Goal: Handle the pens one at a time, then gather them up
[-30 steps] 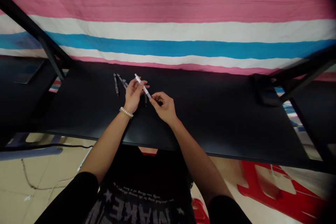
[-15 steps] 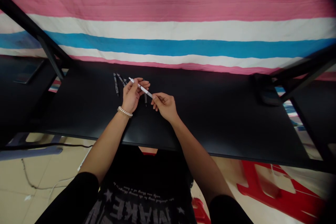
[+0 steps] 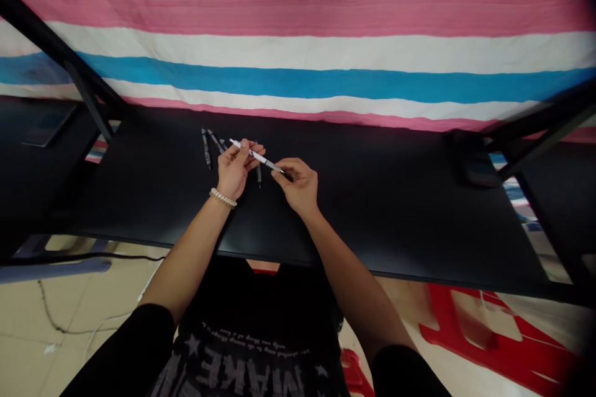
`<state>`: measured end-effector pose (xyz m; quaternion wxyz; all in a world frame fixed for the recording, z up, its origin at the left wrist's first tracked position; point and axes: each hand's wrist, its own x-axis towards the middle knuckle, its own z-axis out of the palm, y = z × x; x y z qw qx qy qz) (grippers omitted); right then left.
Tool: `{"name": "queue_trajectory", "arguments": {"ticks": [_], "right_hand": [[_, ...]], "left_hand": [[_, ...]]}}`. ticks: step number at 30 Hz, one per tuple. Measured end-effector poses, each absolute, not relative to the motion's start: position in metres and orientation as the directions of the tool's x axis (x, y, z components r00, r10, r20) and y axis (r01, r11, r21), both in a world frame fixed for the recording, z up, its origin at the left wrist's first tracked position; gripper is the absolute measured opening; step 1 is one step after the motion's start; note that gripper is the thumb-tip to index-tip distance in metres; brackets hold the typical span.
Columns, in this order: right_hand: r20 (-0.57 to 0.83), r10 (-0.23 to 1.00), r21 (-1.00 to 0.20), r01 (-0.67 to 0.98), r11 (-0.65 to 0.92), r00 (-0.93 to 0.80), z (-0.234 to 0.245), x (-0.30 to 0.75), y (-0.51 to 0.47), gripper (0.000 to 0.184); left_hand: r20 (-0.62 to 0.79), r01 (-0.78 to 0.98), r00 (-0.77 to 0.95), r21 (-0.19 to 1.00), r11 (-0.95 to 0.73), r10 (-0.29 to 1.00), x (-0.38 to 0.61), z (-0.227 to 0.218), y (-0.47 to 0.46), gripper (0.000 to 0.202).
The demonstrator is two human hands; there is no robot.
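A slim white pen [image 3: 263,160] is held slantwise above the black table [image 3: 395,211], its far end up to the left. My left hand [image 3: 235,167] grips its upper part between thumb and fingers, the other fingers extended behind it. At the lower right end, my right hand [image 3: 300,186] is closed with thumb and fingers around the pen's tip, which is partly hidden. Several dark pens lie on the table beside and behind my left hand: one pen [image 3: 206,149] at the left, another pen [image 3: 215,140] partly covered, and a pen [image 3: 259,175] beneath the white one.
A striped cloth [image 3: 298,6] hangs behind the table. Black frame bars [image 3: 60,43] rise at both sides. A dark object [image 3: 472,158] sits at the table's right end, and a phone-like slab [image 3: 50,126] lies far left. A red stool [image 3: 493,335] stands below right.
My right hand has shifted slightly right and its thumb and fingers have parted a little at the pen's end, showing more of the tip. My left hand has hardly moved.
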<state>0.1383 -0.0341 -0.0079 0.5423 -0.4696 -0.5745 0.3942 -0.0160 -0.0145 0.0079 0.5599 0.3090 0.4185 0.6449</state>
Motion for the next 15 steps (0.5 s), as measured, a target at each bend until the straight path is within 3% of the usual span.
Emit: {"name": "queue_trajectory", "arguments": {"ticks": [5, 9, 15], "right_hand": [[0.148, 0.988, -0.988, -0.037, 0.147, -0.036, -0.0092, 0.1375, -0.0325, 0.028], [0.21, 0.978, -0.976, -0.052, 0.209, -0.005, -0.0083, 0.1396, -0.0317, 0.023], [0.157, 0.988, -0.982, -0.106, 0.155, -0.01, -0.0064, 0.1426, -0.03, 0.023]], "left_hand": [[-0.052, -0.501, -0.17, 0.864, -0.041, 0.984, -0.0159, 0.0084, -0.0143, 0.033], [-0.061, -0.493, -0.179, 0.869, -0.036, 0.982, -0.016, 0.0089, -0.014, 0.032], [-0.053, -0.518, -0.172, 0.854, -0.044, 0.984, -0.0162, 0.0095, -0.014, 0.033]]}}
